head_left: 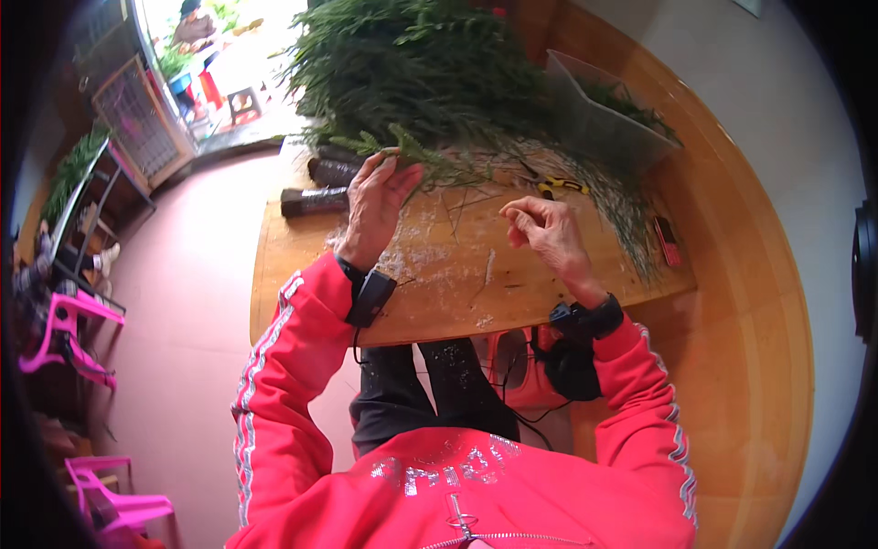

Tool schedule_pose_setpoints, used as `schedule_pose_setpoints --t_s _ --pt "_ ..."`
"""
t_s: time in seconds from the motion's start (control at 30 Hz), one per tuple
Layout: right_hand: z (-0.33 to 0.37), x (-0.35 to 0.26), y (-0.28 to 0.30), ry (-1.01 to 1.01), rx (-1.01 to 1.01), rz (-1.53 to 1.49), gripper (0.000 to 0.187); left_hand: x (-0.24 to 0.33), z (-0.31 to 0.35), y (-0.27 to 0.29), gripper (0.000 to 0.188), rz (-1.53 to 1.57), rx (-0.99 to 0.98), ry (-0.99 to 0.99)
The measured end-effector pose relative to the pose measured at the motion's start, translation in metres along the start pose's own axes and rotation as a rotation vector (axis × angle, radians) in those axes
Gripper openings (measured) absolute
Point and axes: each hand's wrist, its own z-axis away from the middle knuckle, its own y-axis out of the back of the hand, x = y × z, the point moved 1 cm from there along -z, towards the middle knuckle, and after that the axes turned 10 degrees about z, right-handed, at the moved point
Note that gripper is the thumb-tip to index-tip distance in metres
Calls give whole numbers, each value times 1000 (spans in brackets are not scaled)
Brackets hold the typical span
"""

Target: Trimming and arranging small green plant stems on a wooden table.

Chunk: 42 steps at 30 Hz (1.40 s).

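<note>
My left hand (373, 203) is raised over the left part of the wooden table (430, 297), its fingers closed around a green needle-leaved sprig (402, 145). To its right, my right hand (551, 242) hovers above the tabletop with thumb and fingertips pinched together. Whatever they hold, if anything, is too small to make out. A large heap of green feathery branches (412, 78) fills the far side of the table. Yellow-and-black hand cutters (562, 187) lie just beyond my right hand. Loose thin stems and whitish crumbs are scattered between my hands.
Two dark wrapped rolls (313, 202) lie beside my left hand. A clear plastic bin (604, 128) leans against the heap. Near the table's right edge is a red-and-black handheld device (667, 242). Pink plastic stools (69, 325) stand at left; a person (194, 29) sits outside the doorway.
</note>
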Motion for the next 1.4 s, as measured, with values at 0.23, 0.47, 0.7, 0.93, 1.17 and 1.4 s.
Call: schedule_pose_setpoints --t_s 0.23,0.47,0.7,0.93,1.17,1.4 --pt "-31 29 -42 -22 -42 -895 29 -1 -3 1 10 104 118 -30" --pt "-37 4 -45 -32 -5 -816 32 6 3 14 19 -39 269 -89" --pt "-38 1 -44 -1 72 -1005 26 6 4 0 25 -206 395 -131" --pt "-72 -7 -33 353 492 -270 16 0 2 -10 21 -134 245 -217" --pt "-90 -13 -50 287 310 -45 15 9 -11 -7 24 -276 232 -332" --pt "-89 -10 -50 185 289 -447 14 4 -5 -10 22 -378 143 -239"
